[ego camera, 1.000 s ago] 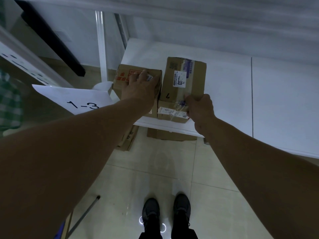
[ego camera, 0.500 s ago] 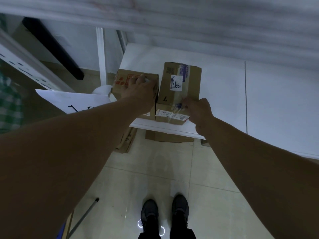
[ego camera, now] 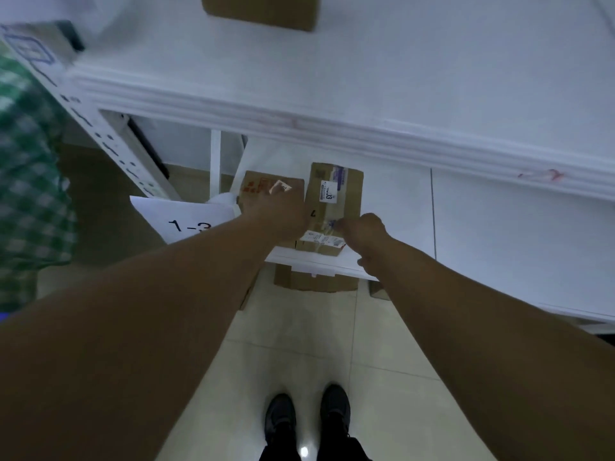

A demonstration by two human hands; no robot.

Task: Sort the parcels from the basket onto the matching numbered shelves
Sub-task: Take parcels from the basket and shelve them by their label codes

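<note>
Two cardboard parcels lie side by side on the lower white shelf (ego camera: pixel 399 207). The left parcel (ego camera: pixel 263 186) has red print, and my left hand (ego camera: pixel 283 216) lies over its top and right edge, gripping it. The right parcel (ego camera: pixel 336 184) is longer, with a white label and a handwritten 7. My right hand (ego camera: pixel 362 232) is curled at this parcel's front right corner, with the fingertips on the taped edge. A paper sign (ego camera: pixel 186 221) reading 1-3 hangs at the shelf's left end.
An upper white shelf (ego camera: pixel 366 138) overhangs the lower one, with another cardboard box (ego camera: pixel 259 11) on it. Flat cardboard boxes (ego camera: pixel 316 282) lie on the tiled floor under the shelf. A perforated upright (ego camera: pixel 109 151) and green checked cloth (ego camera: pixel 26 194) are at the left.
The view has pulled back and up, bringing the upper shelf and its box into sight. Both hands stay at the two parcels. My right hand has curled tighter at the front corner.
</note>
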